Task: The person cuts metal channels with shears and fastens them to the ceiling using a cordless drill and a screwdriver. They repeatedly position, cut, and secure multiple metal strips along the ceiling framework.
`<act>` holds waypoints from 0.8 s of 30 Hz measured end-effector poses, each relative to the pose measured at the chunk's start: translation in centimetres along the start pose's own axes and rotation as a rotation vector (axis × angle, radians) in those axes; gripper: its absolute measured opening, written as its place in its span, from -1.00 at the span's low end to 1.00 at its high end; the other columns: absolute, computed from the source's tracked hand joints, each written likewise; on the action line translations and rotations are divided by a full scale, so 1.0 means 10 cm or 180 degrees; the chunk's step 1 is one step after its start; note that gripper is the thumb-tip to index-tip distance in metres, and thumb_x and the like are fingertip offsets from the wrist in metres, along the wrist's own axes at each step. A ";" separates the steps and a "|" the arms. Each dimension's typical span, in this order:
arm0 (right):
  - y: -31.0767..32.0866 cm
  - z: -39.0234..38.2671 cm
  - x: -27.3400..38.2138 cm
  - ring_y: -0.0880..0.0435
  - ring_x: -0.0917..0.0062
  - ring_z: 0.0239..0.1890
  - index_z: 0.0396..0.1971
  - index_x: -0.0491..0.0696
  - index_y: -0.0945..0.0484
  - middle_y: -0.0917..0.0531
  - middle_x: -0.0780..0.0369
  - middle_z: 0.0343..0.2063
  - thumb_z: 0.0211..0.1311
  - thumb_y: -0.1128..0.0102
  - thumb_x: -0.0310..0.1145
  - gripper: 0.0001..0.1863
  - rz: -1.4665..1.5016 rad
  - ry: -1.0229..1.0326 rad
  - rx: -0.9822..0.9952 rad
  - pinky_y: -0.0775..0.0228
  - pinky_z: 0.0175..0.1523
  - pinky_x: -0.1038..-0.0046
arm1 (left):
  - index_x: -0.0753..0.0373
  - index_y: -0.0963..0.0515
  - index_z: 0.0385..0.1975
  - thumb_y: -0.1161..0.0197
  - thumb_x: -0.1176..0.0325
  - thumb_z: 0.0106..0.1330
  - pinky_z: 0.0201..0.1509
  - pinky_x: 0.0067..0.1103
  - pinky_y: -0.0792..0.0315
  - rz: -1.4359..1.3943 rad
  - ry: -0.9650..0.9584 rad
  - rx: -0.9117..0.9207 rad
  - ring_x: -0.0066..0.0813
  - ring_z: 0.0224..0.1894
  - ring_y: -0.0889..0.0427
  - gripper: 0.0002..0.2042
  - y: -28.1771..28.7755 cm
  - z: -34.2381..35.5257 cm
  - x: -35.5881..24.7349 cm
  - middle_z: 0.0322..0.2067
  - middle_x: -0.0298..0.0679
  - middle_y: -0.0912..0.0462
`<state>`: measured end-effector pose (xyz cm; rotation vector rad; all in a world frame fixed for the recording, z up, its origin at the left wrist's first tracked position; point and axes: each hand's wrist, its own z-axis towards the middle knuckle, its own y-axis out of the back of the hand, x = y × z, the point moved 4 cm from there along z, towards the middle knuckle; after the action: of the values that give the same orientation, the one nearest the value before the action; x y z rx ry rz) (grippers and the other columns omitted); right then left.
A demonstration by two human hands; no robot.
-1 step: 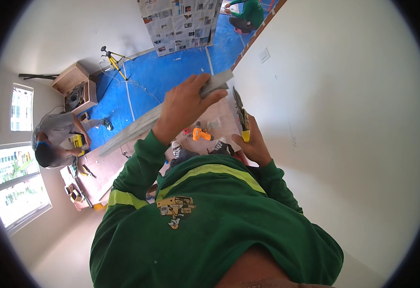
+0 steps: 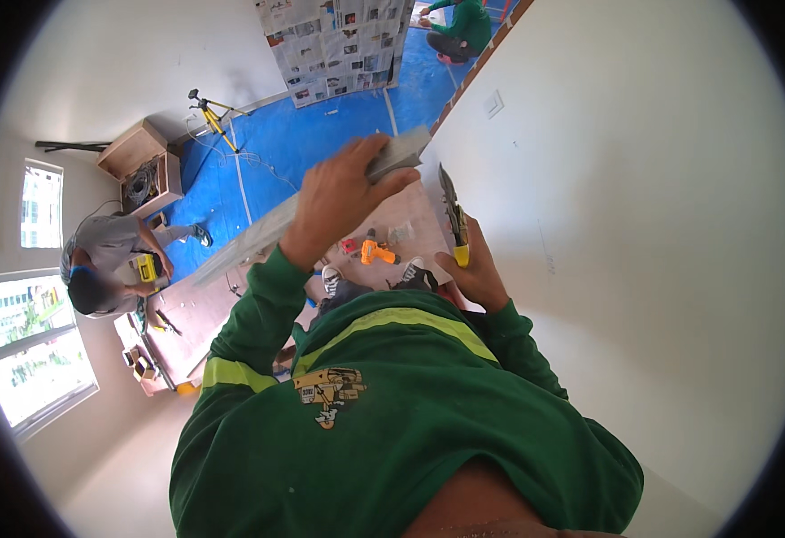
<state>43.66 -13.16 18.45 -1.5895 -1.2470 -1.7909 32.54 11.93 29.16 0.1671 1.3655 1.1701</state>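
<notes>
My left hand (image 2: 334, 202) grips a long grey channel-like strip (image 2: 245, 247), which runs diagonally from the lower left up toward the right-hand wall. Just right of its upper end, my right hand (image 2: 473, 269) is closed on the yellow handle of metal snips (image 2: 451, 206), their dark jaws pointing upward. The snips and strip look slightly apart. Below, an orange and black drill (image 2: 376, 251) lies on a pale board (image 2: 419, 224) by my sneakers, with a small red item (image 2: 348, 246) beside it.
A person (image 2: 110, 251) bends over a yellow tool at left beside a long board. A yellow tripod (image 2: 218, 121), wooden box (image 2: 132, 148), newspaper-covered panel (image 2: 330, 45) and another person (image 2: 460, 31) stand or sit farther off on blue floor sheeting (image 2: 285, 134). A white wall (image 2: 635, 269) rises at right.
My left hand and the strip have shifted very slightly up and to the left. My right hand and the snips look nearly still.
</notes>
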 end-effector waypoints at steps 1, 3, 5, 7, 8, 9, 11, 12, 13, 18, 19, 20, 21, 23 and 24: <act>0.02 -0.03 0.01 -0.52 0.14 0.36 0.50 -0.23 -0.25 -0.54 -0.03 0.25 0.34 -0.41 -0.42 -0.21 -0.0042 -0.0033 -0.0039 -0.33 0.48 0.17 | 0.17 -0.64 0.22 -0.51 -0.14 0.34 -0.11 -0.11 -0.58 0.0042 -0.0104 -0.0076 0.01 -0.14 -0.76 -0.39 0.07 0.00 0.02 -0.17 -0.14 -0.70; 0.03 -0.05 0.03 -0.52 0.17 0.36 0.50 -0.23 -0.26 -0.53 -0.01 0.25 0.35 -0.40 -0.42 -0.22 -0.0156 -0.0057 -0.0091 -0.33 0.48 0.18 | 0.12 -0.65 0.26 -0.60 -0.09 0.23 -0.08 -0.15 -0.54 0.0124 -0.0330 -0.0244 -0.07 -0.14 -0.74 -0.35 0.20 -0.02 0.05 -0.17 -0.21 -0.68; 0.03 -0.06 0.03 -0.52 0.18 0.35 0.49 -0.22 -0.27 -0.54 0.00 0.23 0.35 -0.39 -0.43 -0.24 -0.0152 -0.0035 -0.0076 -0.33 0.47 0.19 | 0.06 -0.68 0.23 -0.66 -0.06 0.11 -0.08 -0.21 -0.49 0.0692 -0.0897 -0.0366 -0.19 -0.15 -0.70 -0.33 0.28 -0.08 0.01 -0.17 -0.28 -0.66; 0.02 -0.05 0.04 -0.52 0.26 0.30 0.43 -0.19 -0.31 -0.53 0.06 0.18 0.35 -0.39 -0.43 -0.30 -0.0065 0.0002 -0.0104 -0.32 0.46 0.23 | 0.00 -0.70 0.21 -0.69 -0.06 0.02 -0.08 -0.28 -0.45 0.1168 -0.1322 -0.0428 -0.28 -0.16 -0.66 -0.31 0.31 -0.10 -0.04 -0.17 -0.34 -0.64; 0.02 -0.05 0.04 -0.50 0.32 0.27 0.37 -0.16 -0.34 -0.52 0.12 0.14 0.34 -0.40 -0.43 -0.35 0.0017 0.0003 -0.0132 -0.31 0.45 0.26 | -0.03 -0.71 0.20 -0.70 -0.06 -0.01 -0.09 -0.31 -0.43 0.1359 -0.1467 -0.0422 -0.32 -0.16 -0.64 -0.30 0.32 -0.12 -0.06 -0.18 -0.37 -0.64; 0.02 -0.03 0.05 -0.49 0.39 0.23 0.31 -0.13 -0.38 -0.50 0.17 0.10 0.34 -0.40 -0.42 -0.41 0.0069 0.0022 -0.0177 -0.30 0.45 0.29 | -0.06 -0.71 0.20 -0.71 -0.07 -0.05 -0.09 -0.34 -0.41 0.1550 -0.1595 -0.0391 -0.35 -0.16 -0.63 -0.29 0.32 -0.12 -0.09 -0.18 -0.39 -0.63; 0.02 -0.03 0.06 -0.50 0.39 0.24 0.32 -0.12 -0.38 -0.51 0.17 0.11 0.34 -0.40 -0.43 -0.40 0.0032 0.0035 -0.0186 -0.31 0.44 0.28 | -0.08 -0.73 0.18 -0.71 -0.08 -0.05 -0.10 -0.34 -0.42 0.1660 -0.1635 -0.0479 -0.37 -0.17 -0.63 -0.30 0.35 -0.13 -0.12 -0.18 -0.39 -0.62; 0.02 -0.02 0.08 -0.50 0.40 0.25 0.32 -0.12 -0.39 -0.52 0.17 0.12 0.34 -0.41 -0.43 -0.40 0.0000 0.0059 -0.0210 -0.32 0.44 0.28 | -0.09 -0.73 0.17 -0.71 -0.09 -0.05 -0.11 -0.33 -0.42 0.1696 -0.1660 -0.0527 -0.37 -0.17 -0.63 -0.31 0.37 -0.14 -0.13 -0.18 -0.39 -0.62; 0.03 -0.03 0.09 -0.50 0.39 0.25 0.32 -0.11 -0.39 -0.53 0.17 0.12 0.34 -0.41 -0.43 -0.40 -0.0026 0.0042 -0.0225 -0.32 0.44 0.28 | -0.09 -0.74 0.16 -0.71 -0.09 -0.05 -0.11 -0.33 -0.42 0.1673 -0.1643 -0.0555 -0.37 -0.18 -0.63 -0.32 0.40 -0.15 -0.14 -0.18 -0.39 -0.62; 0.07 -0.03 0.15 -0.53 0.38 0.28 0.33 -0.11 -0.40 -0.56 0.14 0.16 0.34 -0.42 -0.41 -0.40 -0.0101 0.0030 -0.0284 -0.35 0.44 0.26 | -0.08 -0.75 0.13 -0.72 -0.08 -0.04 -0.12 -0.33 -0.42 0.1684 -0.1629 -0.0734 -0.38 -0.19 -0.62 -0.34 0.46 -0.15 -0.18 -0.20 -0.39 -0.61; 0.06 -0.04 0.15 -0.53 0.37 0.28 0.33 -0.11 -0.40 -0.56 0.14 0.16 0.34 -0.42 -0.41 -0.40 -0.0081 -0.0011 -0.0264 -0.35 0.45 0.25 | -0.08 -0.75 0.13 -0.72 -0.08 -0.04 -0.12 -0.33 -0.43 0.1677 -0.1630 -0.0771 -0.38 -0.19 -0.62 -0.34 0.47 -0.16 -0.18 -0.20 -0.39 -0.61; 0.06 -0.04 0.15 -0.53 0.36 0.28 0.32 -0.11 -0.40 -0.56 0.14 0.16 0.34 -0.41 -0.41 -0.40 -0.0052 -0.0042 -0.0264 -0.35 0.45 0.25 | -0.08 -0.75 0.14 -0.72 -0.08 -0.04 -0.12 -0.33 -0.43 0.1696 -0.1614 -0.0774 -0.38 -0.18 -0.62 -0.34 0.48 -0.16 -0.19 -0.20 -0.39 -0.61; 0.04 -0.05 0.15 -0.54 0.36 0.28 0.32 -0.12 -0.40 -0.56 0.14 0.16 0.34 -0.41 -0.41 -0.40 -0.0029 -0.0060 -0.0268 -0.35 0.45 0.25 | -0.07 -0.75 0.14 -0.72 -0.07 -0.03 -0.11 -0.33 -0.43 0.1714 -0.1649 -0.0837 -0.38 -0.18 -0.63 -0.35 0.51 -0.20 -0.20 -0.20 -0.39 -0.61; 0.03 -0.04 0.17 -0.54 0.27 0.25 0.39 -0.16 -0.38 -0.57 0.09 0.14 0.32 -0.41 -0.40 -0.33 -0.0070 0.0070 -0.0325 -0.37 0.40 0.22 | -0.07 -0.75 0.14 -0.72 -0.07 -0.04 -0.11 -0.33 -0.44 0.1785 -0.1560 -0.0742 -0.37 -0.16 -0.63 -0.34 0.54 -0.20 -0.20 -0.21 -0.39 -0.61; 0.04 -0.03 0.18 -0.55 0.23 0.23 0.43 -0.19 -0.36 -0.57 0.07 0.13 0.31 -0.41 -0.39 -0.29 -0.0086 0.0172 -0.0338 -0.38 0.37 0.20 | -0.07 -0.75 0.14 -0.73 -0.07 -0.04 -0.11 -0.32 -0.44 0.1831 -0.1542 -0.0731 -0.37 -0.16 -0.63 -0.34 0.54 -0.20 -0.21 -0.21 -0.39 -0.61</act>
<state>43.34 -13.19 20.32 -1.5765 -1.1717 -1.9332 28.50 11.94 33.71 0.6651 0.7603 1.6207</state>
